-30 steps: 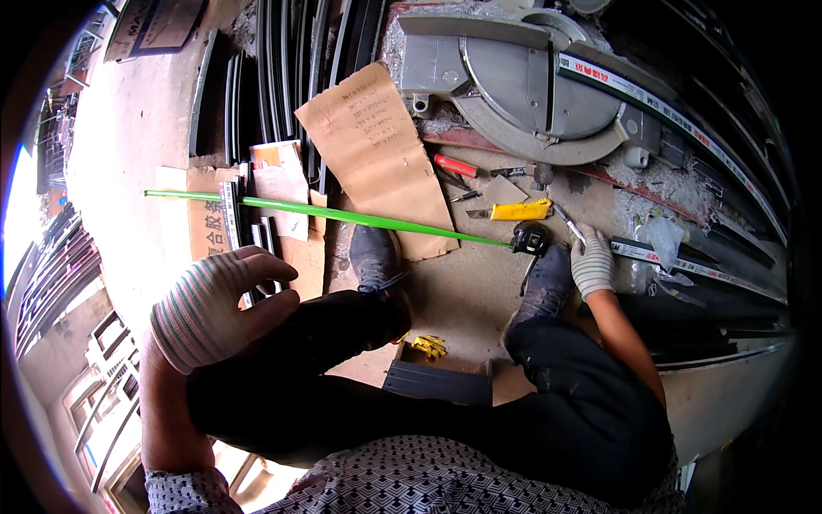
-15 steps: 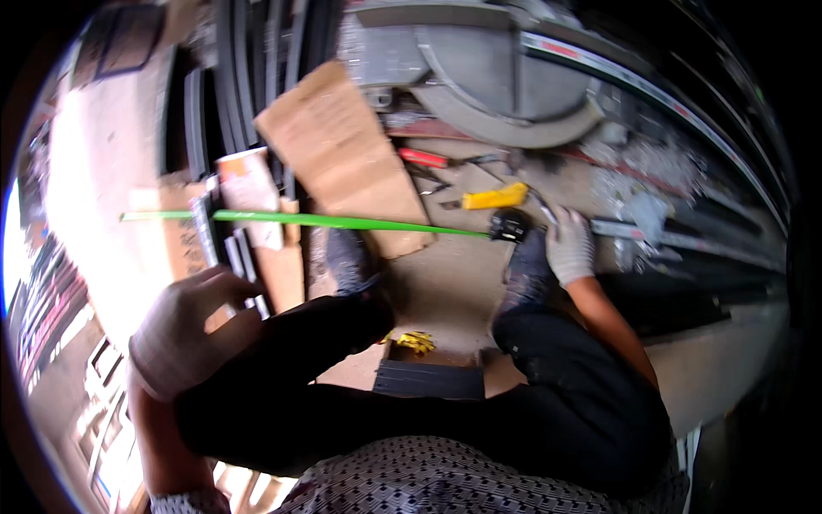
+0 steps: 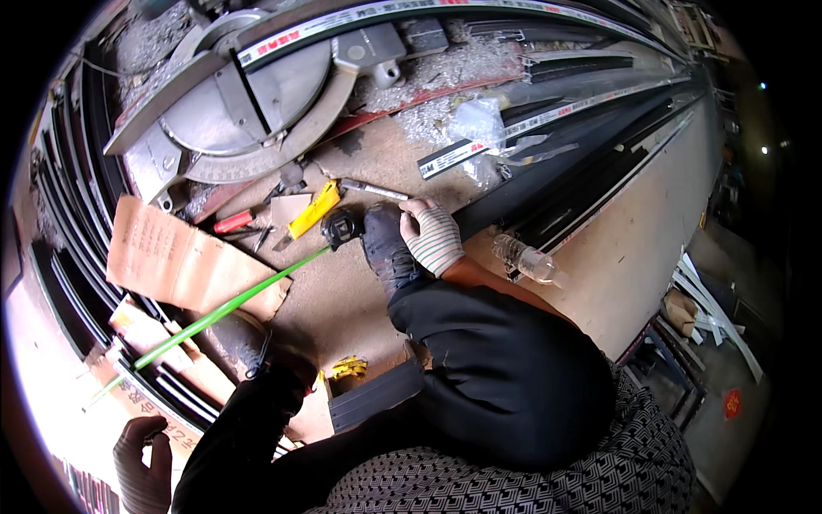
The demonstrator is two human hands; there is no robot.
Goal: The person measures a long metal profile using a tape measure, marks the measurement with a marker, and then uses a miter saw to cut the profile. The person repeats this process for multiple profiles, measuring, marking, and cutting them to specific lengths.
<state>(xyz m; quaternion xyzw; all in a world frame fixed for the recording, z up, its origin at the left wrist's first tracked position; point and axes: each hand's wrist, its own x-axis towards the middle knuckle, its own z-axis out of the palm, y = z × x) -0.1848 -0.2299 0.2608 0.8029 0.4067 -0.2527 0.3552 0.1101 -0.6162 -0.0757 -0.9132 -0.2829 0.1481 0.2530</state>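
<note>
Item: tape measure [image 3: 342,228], black case, lying on the dusty floor [image 3: 342,300] just left of the person's dark shoe [image 3: 385,248]. Its green blade [image 3: 218,311] is drawn out, running down and to the left from the case, over a torn sheet of cardboard [image 3: 171,261], toward the lower left edge of view.

Right hand [image 3: 432,236]: striped knit work glove, fingers curled, resting on the toe of the shoe just right of the case. Whether the grip closes on the case or only lies beside it cannot be told.

Left hand [image 3: 144,463]: same kind of glove, low at the left edge, near the far end of the blade. Fingers bent inward in a loose grip; whether it holds anything cannot be told.

Nearby on the floor:
- yellow utility knife [image 3: 314,208], just left of the case
- red-handled tool [image 3: 233,222], beside the knife
- marker pen [image 3: 372,190], above the case
- small yellow object [image 3: 349,367], between the legs
- clear plastic bottle [image 3: 527,257], on its side, right of the knee

Behind: mitre saw [image 3: 248,94] with round grey base, metal shavings around it. Long dark metal profiles [image 3: 582,163] run off to the upper right; more lie at left.
</note>
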